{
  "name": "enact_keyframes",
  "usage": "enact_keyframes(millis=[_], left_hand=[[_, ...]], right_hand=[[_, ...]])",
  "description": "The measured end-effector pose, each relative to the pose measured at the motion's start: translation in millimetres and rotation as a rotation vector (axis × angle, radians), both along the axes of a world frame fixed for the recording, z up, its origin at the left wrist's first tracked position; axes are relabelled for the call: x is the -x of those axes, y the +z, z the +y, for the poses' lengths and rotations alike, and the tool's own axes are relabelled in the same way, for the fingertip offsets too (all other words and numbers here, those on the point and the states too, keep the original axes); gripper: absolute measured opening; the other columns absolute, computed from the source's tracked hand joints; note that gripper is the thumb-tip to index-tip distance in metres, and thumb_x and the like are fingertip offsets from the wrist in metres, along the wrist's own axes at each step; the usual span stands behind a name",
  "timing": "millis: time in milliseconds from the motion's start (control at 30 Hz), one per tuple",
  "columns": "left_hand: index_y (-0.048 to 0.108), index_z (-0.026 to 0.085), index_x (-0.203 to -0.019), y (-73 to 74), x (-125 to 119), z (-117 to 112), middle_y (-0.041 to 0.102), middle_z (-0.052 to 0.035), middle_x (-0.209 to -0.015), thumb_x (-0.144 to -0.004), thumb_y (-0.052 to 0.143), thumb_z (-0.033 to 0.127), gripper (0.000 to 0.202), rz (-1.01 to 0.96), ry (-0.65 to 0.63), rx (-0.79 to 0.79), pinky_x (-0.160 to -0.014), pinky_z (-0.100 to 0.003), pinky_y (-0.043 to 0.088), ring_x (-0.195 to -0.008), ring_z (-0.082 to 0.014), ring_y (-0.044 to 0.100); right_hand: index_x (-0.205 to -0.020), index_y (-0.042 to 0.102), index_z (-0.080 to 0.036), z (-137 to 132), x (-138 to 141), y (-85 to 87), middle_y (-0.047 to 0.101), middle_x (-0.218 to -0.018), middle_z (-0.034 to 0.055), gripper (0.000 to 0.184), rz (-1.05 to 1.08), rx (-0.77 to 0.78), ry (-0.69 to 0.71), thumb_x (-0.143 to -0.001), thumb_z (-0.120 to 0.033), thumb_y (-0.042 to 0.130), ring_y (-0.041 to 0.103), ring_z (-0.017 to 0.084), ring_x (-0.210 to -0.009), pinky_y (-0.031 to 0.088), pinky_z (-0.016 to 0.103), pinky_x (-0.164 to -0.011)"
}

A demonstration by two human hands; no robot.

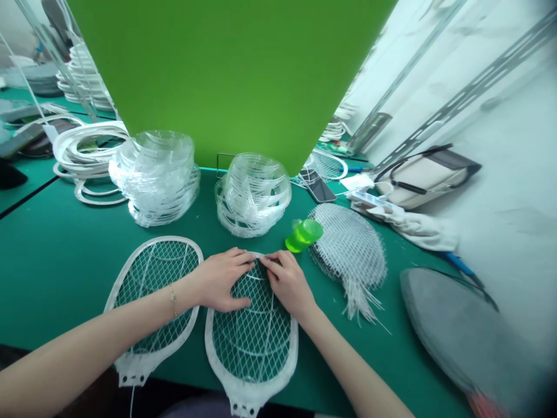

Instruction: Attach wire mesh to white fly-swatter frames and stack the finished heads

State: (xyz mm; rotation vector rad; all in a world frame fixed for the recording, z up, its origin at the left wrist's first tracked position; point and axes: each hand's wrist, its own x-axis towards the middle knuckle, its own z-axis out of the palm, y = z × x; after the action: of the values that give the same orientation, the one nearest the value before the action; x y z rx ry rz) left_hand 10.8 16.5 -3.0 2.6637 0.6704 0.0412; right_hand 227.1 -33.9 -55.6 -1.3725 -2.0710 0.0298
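A white oval racket frame with wire mesh (252, 342) lies on the green table in front of me. My left hand (220, 278) rests on its upper left part, fingers curled and pressing the mesh down at the top rim. My right hand (287, 281) sits on the upper right part, fingertips pinching at the same top edge. The two hands nearly meet there. A second white frame with mesh (152, 278) lies just to the left, partly under my left forearm.
Behind stand two piles of clear plastic frames (159, 174) (252, 194), a small green bottle (303, 235), a stack of loose mesh pieces (350, 249), white rings (87, 151), a phone (319, 187), a bag (429, 174) and a grey pad (456, 325). A green board (226, 75) rises at the back.
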Motion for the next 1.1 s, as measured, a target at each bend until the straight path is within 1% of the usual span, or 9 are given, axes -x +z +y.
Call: enact_keyframes(millis=[133,233,300,467,567,667,900,1000,1100], left_hand=[[0.059,0.009,-0.136,2.2,-2.1,3.3,0.052,-0.0172,-0.148,-0.082,0.064,0.062,0.076,-0.041,0.001,0.021,-0.123,-0.053,0.022,-0.138,-0.036,0.046],[0.06,0.011,-0.135,2.6,-2.9,5.3,0.055,-0.0156,-0.145,-0.081,0.065,0.063,0.075,-0.068,-0.003,0.03,-0.124,-0.053,0.019,-0.135,-0.0346,0.049],[0.058,0.011,-0.138,2.3,-2.5,5.9,0.053,-0.0154,-0.148,-0.081,0.064,0.064,0.078,-0.061,-0.02,0.036,-0.125,-0.053,0.016,-0.138,-0.0343,0.047],[0.048,0.012,-0.147,4.3,-1.3,7.7,0.04,-0.0138,-0.157,-0.085,0.056,0.07,0.085,0.021,-0.06,0.056,-0.126,-0.052,0.007,-0.148,-0.0347,0.032],[0.047,0.011,-0.148,6.9,-2.2,9.0,0.041,-0.0133,-0.157,-0.088,0.045,0.076,0.089,0.051,-0.08,0.079,-0.126,-0.052,0.005,-0.15,-0.0349,0.025],[0.046,0.012,-0.149,7.5,-3.4,9.5,0.042,-0.0128,-0.157,-0.086,0.04,0.082,0.094,0.041,-0.069,0.088,-0.125,-0.055,0.005,-0.15,-0.0363,0.026],[0.043,0.015,-0.151,6.4,-2.7,11.8,0.037,-0.0131,-0.159,-0.084,0.048,0.081,0.095,0.003,-0.046,0.121,-0.122,-0.064,0.003,-0.149,-0.0404,0.025],[0.042,0.016,-0.152,7.2,-2.2,13.4,0.038,-0.0125,-0.159,-0.085,0.046,0.081,0.094,-0.003,-0.037,0.164,-0.122,-0.062,-0.001,-0.149,-0.0388,0.028],[0.039,0.016,-0.153,8.3,-1.7,14.7,0.038,-0.0128,-0.158,-0.086,0.051,0.077,0.092,-0.01,-0.063,0.188,-0.123,-0.06,-0.001,-0.148,-0.038,0.03]], right_hand=[[-0.11,0.071,-0.021,-1.5,0.0,0.1,0.063,-0.094,0.0091,0.035,0.022,-0.01,-0.006,-0.092,-0.004,0.047,0.059,0.023,-0.091,0.059,0.041,-0.078],[-0.112,0.07,-0.02,-2.8,0.0,1.8,0.064,-0.095,0.0086,0.034,0.084,-0.011,-0.023,-0.092,-0.004,0.048,0.06,0.023,-0.091,0.059,0.041,-0.078],[-0.114,0.068,-0.022,-3.2,0.1,3.3,0.066,-0.096,0.0079,0.034,0.138,-0.009,-0.033,-0.093,-0.004,0.049,0.061,0.022,-0.091,0.059,0.04,-0.077],[-0.116,0.067,-0.024,-3.1,-0.6,6.8,0.067,-0.097,0.0073,0.035,0.171,-0.021,-0.041,-0.094,-0.004,0.049,0.063,0.021,-0.089,0.06,0.038,-0.075],[-0.118,0.066,-0.025,-4.0,-2.1,8.6,0.068,-0.099,0.008,0.035,0.162,-0.02,-0.06,-0.094,-0.005,0.05,0.064,0.022,-0.09,0.061,0.039,-0.075],[-0.122,0.065,-0.027,-5.4,-3.6,10.0,0.069,-0.101,0.0083,0.038,0.152,-0.013,-0.073,-0.095,-0.006,0.049,0.065,0.023,-0.091,0.061,0.041,-0.075],[-0.124,0.064,-0.026,-5.0,-1.8,8.8,0.069,-0.103,0.0094,0.038,0.135,0.012,-0.066,-0.095,-0.006,0.049,0.065,0.024,-0.092,0.062,0.042,-0.076],[-0.123,0.064,-0.024,-5.4,-1.0,9.3,0.069,-0.103,0.0104,0.037,0.097,0.016,-0.069,-0.095,-0.006,0.048,0.065,0.024,-0.091,0.062,0.042,-0.074],[-0.118,0.066,-0.021,-6.0,-0.5,11.6,0.068,-0.102,0.0104,0.033,0.061,0.007,-0.086,-0.095,-0.005,0.048,0.065,0.023,-0.091,0.062,0.041,-0.075]])
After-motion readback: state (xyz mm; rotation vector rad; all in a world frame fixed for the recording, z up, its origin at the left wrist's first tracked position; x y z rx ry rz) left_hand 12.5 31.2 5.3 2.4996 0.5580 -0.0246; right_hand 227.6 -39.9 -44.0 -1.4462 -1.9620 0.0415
